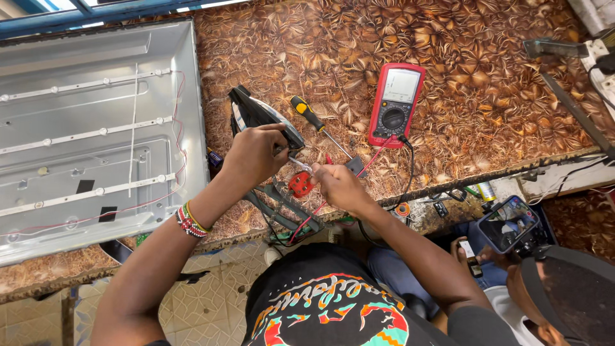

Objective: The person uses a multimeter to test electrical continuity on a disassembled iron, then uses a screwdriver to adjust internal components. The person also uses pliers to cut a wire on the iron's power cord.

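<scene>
My left hand (253, 154) is at centre frame, fingers clamped on the black-and-grey housing (256, 115) w/ a small metal tip poking out toward the red plug (300, 184). Right hand (336, 186) sits just right of it, fingers pinched together on the red probe lead (375, 156); can't tell exactly how the tip is gripped, it's partly hidden. The plug lies between both hands, near the lower edge of the surface (448, 77).

To do this bit well, I reckon: keep the left hand steady so the housing doesn't rock, hold the probe by its insulated part, touch one contact only, and glance up at the meter w/o shifting the tip. Leads are tangled under my hands, so a snag could pull the probe off.

Count:
- 1 red multimeter (396, 102), centre-right, flat on the surface
- 1 screwdriver (314, 122), yellow/black handle, left of the meter
- 1 metal back panel (96, 122), upper left, w/ 3 LED strips I can count
- 1 phone (509, 224), lower right, held by another person
- 1 beaded bracelet (191, 221) on my left wrist
</scene>
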